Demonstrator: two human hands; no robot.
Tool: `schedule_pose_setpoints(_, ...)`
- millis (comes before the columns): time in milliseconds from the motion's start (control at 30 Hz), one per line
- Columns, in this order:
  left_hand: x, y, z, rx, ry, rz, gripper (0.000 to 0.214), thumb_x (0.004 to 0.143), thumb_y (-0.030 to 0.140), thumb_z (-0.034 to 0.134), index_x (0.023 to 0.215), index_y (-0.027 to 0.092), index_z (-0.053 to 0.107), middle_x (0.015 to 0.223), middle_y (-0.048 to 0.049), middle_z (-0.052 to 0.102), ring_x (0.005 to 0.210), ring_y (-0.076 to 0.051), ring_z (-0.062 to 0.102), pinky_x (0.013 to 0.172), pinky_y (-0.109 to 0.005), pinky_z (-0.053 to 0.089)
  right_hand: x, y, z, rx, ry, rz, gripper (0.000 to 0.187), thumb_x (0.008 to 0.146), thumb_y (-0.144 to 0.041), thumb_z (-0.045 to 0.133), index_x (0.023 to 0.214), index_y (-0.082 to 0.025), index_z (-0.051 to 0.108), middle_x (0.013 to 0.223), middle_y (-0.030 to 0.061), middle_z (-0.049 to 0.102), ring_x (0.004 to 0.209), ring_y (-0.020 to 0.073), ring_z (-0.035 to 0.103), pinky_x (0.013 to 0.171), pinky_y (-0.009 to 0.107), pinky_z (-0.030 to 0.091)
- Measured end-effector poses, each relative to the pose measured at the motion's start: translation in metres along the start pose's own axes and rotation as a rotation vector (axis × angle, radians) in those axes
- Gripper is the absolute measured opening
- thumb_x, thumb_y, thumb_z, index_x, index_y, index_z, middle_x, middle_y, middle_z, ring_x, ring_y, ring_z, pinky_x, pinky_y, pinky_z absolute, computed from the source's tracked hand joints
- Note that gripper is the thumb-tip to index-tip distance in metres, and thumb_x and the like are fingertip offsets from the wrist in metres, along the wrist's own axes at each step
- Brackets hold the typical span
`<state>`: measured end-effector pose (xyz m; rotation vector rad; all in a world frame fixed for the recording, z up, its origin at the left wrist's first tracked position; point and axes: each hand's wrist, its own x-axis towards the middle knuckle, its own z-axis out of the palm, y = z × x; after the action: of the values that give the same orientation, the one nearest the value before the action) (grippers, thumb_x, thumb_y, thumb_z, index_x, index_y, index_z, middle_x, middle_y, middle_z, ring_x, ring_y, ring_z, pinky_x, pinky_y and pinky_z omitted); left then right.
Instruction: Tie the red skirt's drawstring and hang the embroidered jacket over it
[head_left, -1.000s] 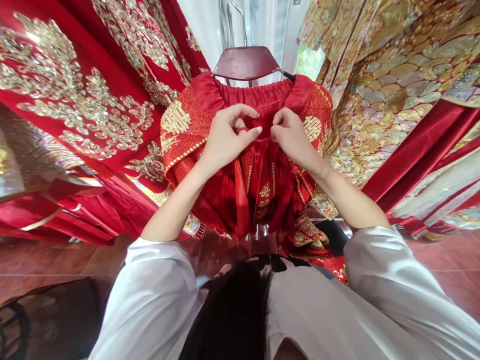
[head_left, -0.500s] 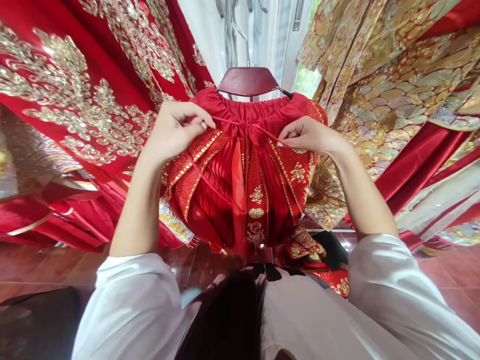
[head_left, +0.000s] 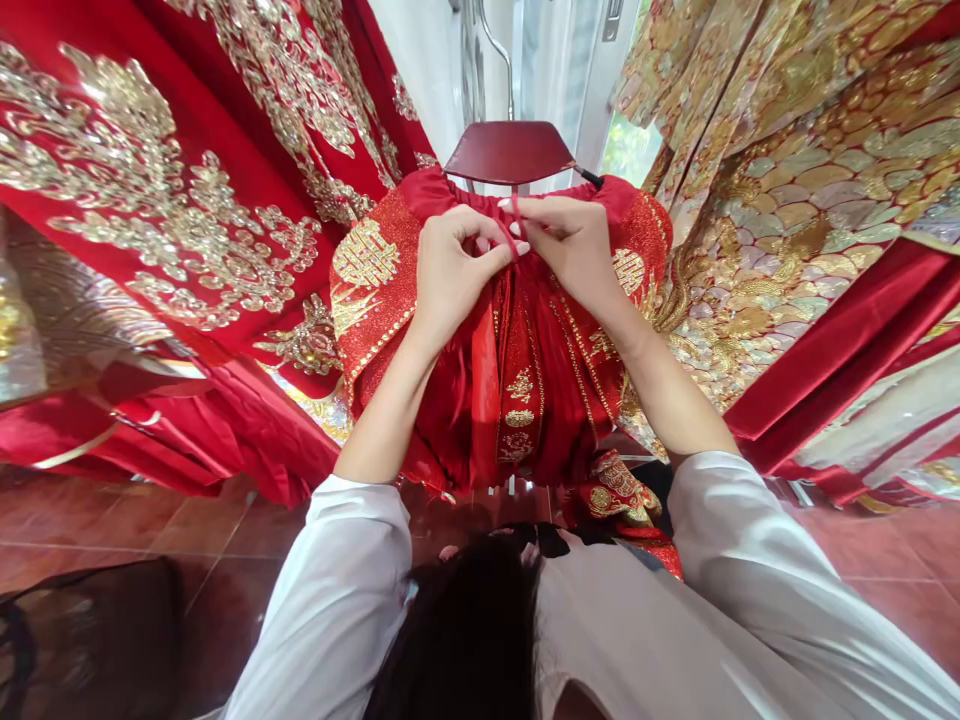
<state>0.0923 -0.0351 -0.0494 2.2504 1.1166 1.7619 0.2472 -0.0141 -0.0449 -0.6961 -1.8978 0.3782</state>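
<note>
A red skirt (head_left: pixel 519 345) with gold embroidery hangs by its gathered waist from a dark red hanger (head_left: pixel 510 150). At the middle of the waistband, my left hand (head_left: pixel 450 265) pinches a thin red drawstring (head_left: pixel 514 205). Close against it, my right hand (head_left: pixel 576 240) has its fingers closed on the same drawstring, which loops up between the two hands. The fingertips nearly meet, and they cover the crossing of the strands. A flat red ribbon (head_left: pixel 484 370) hangs down the skirt's front below my hands.
Red garments with silver beading (head_left: pixel 172 180) hang at the left, and a gold scale-patterned garment (head_left: pixel 780 240) at the right. Folded red and gold cloth (head_left: pixel 619 495) lies low behind the skirt. A dark bag-like object (head_left: pixel 97 640) rests on the tiled floor (head_left: pixel 217 535).
My hands have come together from either side to the middle of the waistband. The drawstring, stretched out sideways before, now forms an upright loop between them.
</note>
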Motion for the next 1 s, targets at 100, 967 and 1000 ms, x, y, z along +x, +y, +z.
schedule_pose_setpoints(100,-0.005,-0.005,0.001,0.013,-0.029,-0.027,0.024,0.077,0.033,0.071,0.065,0.017,0.057,0.066,-0.0015,0.050,0.067,-0.014,0.051,0.067,-0.029,0.043,-0.005,0.000,0.002,-0.335,-0.095,-0.145,0.026,0.094,-0.028,0.044,0.107,-0.022,0.065,0.087,0.0039,0.057,0.080,0.0108,0.054,0.079,0.021,0.045)
schedule_pose_setpoints(967,-0.016,-0.016,-0.018,0.017,-0.041,-0.073,0.026,0.081,0.036,0.058,0.065,0.019,0.046,0.065,-0.0017,0.053,0.068,-0.015,0.055,0.061,-0.029,0.043,-0.023,0.018,0.002,0.108,0.042,0.241,0.029,0.086,-0.049,0.054,0.089,-0.020,0.052,0.086,0.0056,0.057,0.067,0.0114,0.057,0.051,0.021,0.041)
schedule_pose_setpoints(1000,-0.015,-0.016,-0.016,-0.053,-0.072,-0.101,0.029,0.082,0.039,0.057,0.065,0.019,0.046,0.063,-0.0012,0.053,0.063,-0.013,0.053,0.057,-0.027,0.041,-0.022,0.016,0.005,0.230,0.033,0.293,0.032,0.084,-0.052,0.055,0.090,-0.020,0.051,0.083,0.0043,0.058,0.062,0.0097,0.056,0.048,0.020,0.039)
